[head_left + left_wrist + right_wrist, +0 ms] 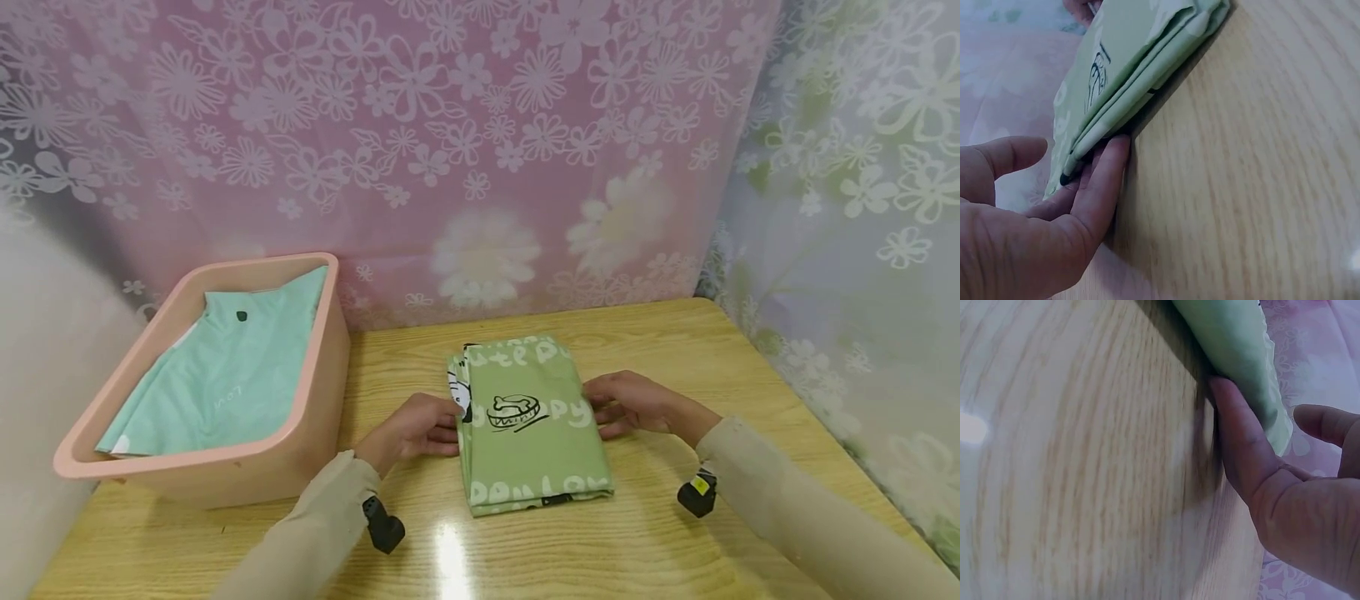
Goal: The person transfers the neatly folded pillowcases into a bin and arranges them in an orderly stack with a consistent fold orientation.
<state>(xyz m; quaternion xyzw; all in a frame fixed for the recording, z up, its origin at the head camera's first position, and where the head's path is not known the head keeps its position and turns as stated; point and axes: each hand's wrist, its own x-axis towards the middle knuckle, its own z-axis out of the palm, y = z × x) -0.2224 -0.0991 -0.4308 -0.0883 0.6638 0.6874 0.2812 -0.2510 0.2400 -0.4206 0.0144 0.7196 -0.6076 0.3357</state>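
A folded green cloth (528, 450) with white lettering and a drawn bone in a bowl lies flat on the wooden table in the head view. At its left edge is my left hand (427, 427); in the left wrist view its fingers (1107, 172) touch the layered edge low down, and the thumb stands off the fabric. My right hand (633, 404) is at the opposite edge. In the right wrist view an extended finger (1241, 425) lies along the bottom of the cloth (1235, 350), the thumb raised and apart from it. The undersides of the fold are hidden.
A pink plastic tub (322, 417) stands on the left of the table (652, 533), with a mint-green cloth (232, 367) inside. Floral curtains (480, 167) hang behind the table and along its right side. Each wrist carries a small black camera.
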